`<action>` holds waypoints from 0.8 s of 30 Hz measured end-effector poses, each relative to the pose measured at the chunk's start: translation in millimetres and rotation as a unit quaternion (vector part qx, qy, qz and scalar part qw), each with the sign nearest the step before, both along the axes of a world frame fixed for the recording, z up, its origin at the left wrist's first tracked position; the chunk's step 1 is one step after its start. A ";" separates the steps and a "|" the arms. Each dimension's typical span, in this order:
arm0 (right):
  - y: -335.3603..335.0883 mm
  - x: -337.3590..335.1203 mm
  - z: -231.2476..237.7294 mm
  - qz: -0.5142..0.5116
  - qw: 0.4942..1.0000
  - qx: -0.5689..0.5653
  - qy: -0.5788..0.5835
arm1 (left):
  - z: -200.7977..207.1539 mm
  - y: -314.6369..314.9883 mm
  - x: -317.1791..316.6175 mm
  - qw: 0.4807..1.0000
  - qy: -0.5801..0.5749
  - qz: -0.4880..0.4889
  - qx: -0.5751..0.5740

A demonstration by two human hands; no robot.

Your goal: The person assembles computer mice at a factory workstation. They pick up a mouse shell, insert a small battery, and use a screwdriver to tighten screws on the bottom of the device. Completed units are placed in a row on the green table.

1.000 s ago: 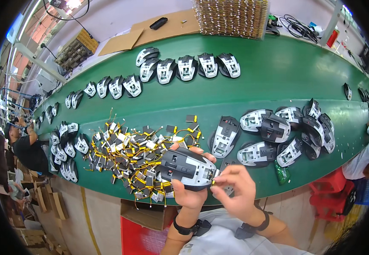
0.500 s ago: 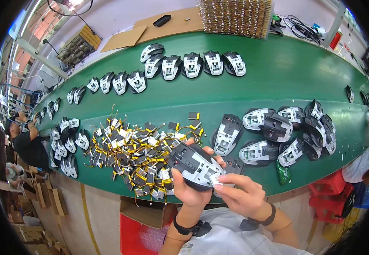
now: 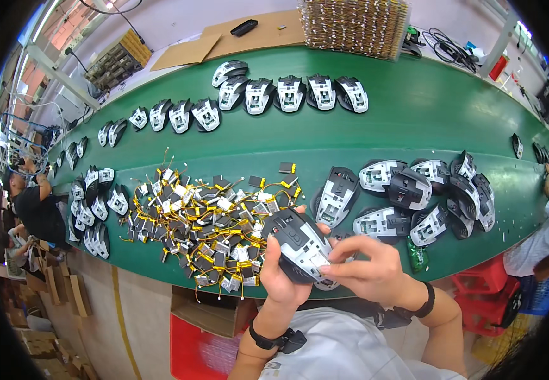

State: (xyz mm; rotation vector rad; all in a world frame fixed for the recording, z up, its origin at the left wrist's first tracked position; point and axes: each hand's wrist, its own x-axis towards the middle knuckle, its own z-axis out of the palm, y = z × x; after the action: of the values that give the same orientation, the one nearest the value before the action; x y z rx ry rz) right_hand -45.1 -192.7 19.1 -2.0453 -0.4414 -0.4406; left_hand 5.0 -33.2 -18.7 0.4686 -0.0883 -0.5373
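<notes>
My left hand (image 3: 282, 280) is closed round a black and light-grey computer mouse (image 3: 294, 235), tilted with its underside up. A thumb lies on its near left edge, and fingertips show behind it. With fingers pinched together, my right hand (image 3: 375, 269) presses at the mouse's lower end. A small whitish rectangular piece (image 3: 317, 260) sits at these fingertips, against the recess in the underside; whether it is a battery I cannot tell. Left of the mouse spreads a heap of small flat batteries (image 3: 201, 218) with yellow tape and wires.
Several upturned mice (image 3: 382, 174) crowd the green bench (image 3: 407, 130) on the right, others (image 3: 290, 95) line its far side. A green packet (image 3: 418, 256) lies near the front edge. Red bins (image 3: 483, 275) stand below. A person (image 3: 37, 212) works at the far left.
My right fingers have brought the whitish piece from the mouse's lower edge down against its underside. My right wrist has shifted to the right, and the view has moved slightly.
</notes>
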 end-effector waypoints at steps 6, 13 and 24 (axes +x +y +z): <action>-11.3 6.1 10.5 -0.029 0.983 0.083 0.164 | 1.7 -3.5 -3.1 0.997 -0.059 -0.046 0.019; 1.9 -17.5 3.8 -0.058 0.997 0.022 0.041 | -4.1 -7.7 0.2 0.999 0.014 0.005 -0.029; 10.7 -14.8 -11.4 -0.140 0.987 0.007 -0.073 | 1.3 -14.6 -4.5 0.999 0.012 0.034 0.003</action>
State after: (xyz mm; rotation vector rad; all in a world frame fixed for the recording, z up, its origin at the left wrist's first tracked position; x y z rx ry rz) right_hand -59.9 -182.0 7.7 -2.0758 -0.2365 -0.7646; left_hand 0.5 -47.8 -17.4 0.4698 -0.0476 -0.4765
